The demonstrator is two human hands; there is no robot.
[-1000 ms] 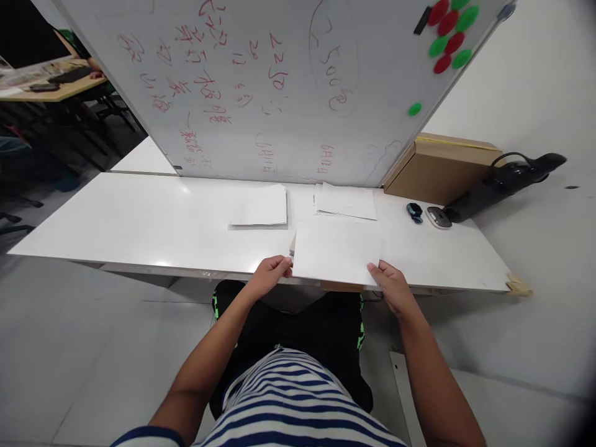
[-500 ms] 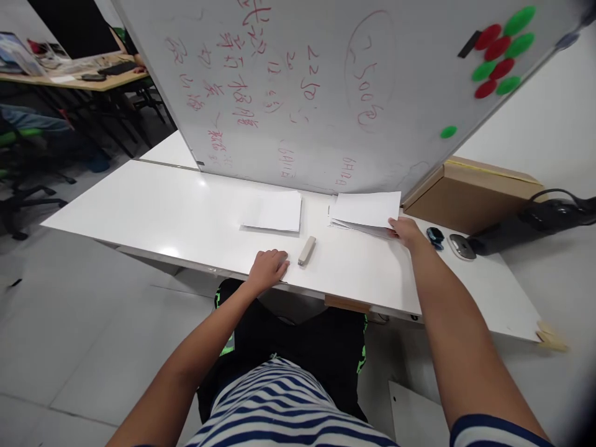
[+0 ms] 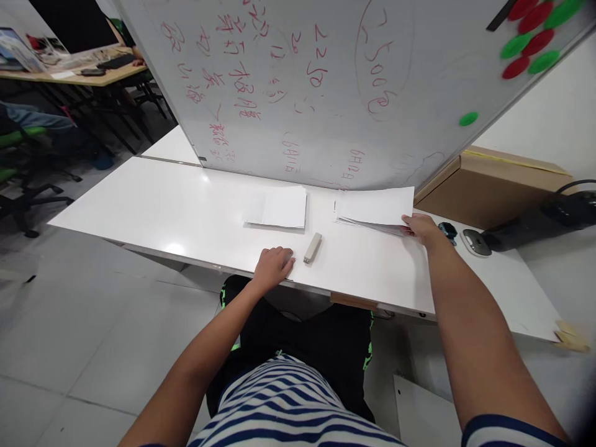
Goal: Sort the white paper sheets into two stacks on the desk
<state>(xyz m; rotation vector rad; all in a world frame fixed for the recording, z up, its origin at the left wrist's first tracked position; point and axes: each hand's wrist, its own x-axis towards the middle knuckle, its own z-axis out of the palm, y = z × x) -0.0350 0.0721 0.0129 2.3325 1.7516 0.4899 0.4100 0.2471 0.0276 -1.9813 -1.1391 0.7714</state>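
Loosely open, the left hand rests palm down at the front edge of the white desk, just below the centre of the frame, fingers slightly bent, its forearm slanting up from the lower left. Above it, near the centre, lies a stack of white paper, slightly uneven along its lower edge. Beside the hand, a slim, pale grey stapler lies aslant. Right of centre is a white paper pile, its sheets fanned along the lower edge, a short dark mark at its left end. The right hand pinches that pile's lower right corner, its arm stretching up from the frame's lower right; how many sheets it grips cannot be told.
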